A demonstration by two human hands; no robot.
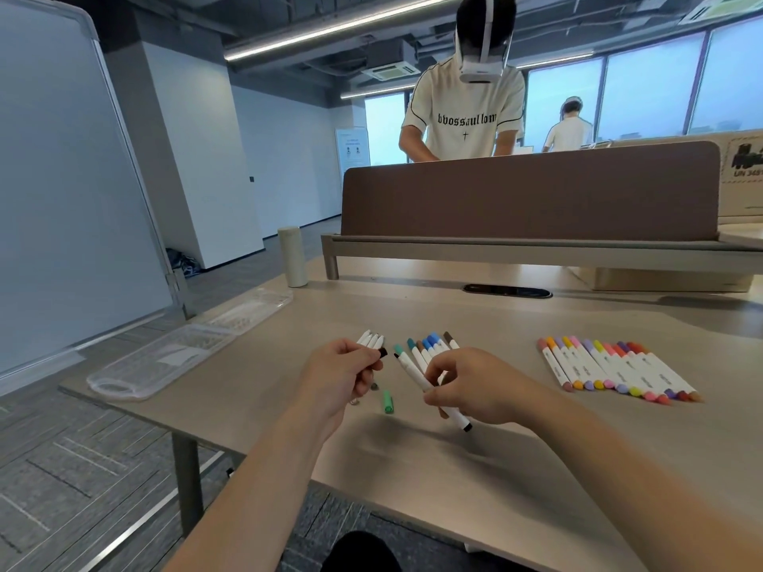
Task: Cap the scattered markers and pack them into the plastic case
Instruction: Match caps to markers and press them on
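My left hand (338, 375) pinches a small black cap (382, 352) at its fingertips. My right hand (470, 386) grips a white marker (417, 375) with a bare black tip pointing up-left toward the cap. A bunch of uncapped white markers (370, 339) lies just behind my left hand. Several blue, teal and brown capped markers (429, 344) lie behind my right hand. A loose green cap (388, 401) rests on the desk between my hands. A row of several capped warm-coloured markers (611, 367) lies to the right. The clear plastic case (165, 357) lies open at the desk's left edge.
A pale cylinder bottle (292, 256) stands at the back left. A brown desk divider (528, 192) runs along the far edge, with a person in a white shirt (462, 113) behind it. A whiteboard (62, 179) stands left of the desk.
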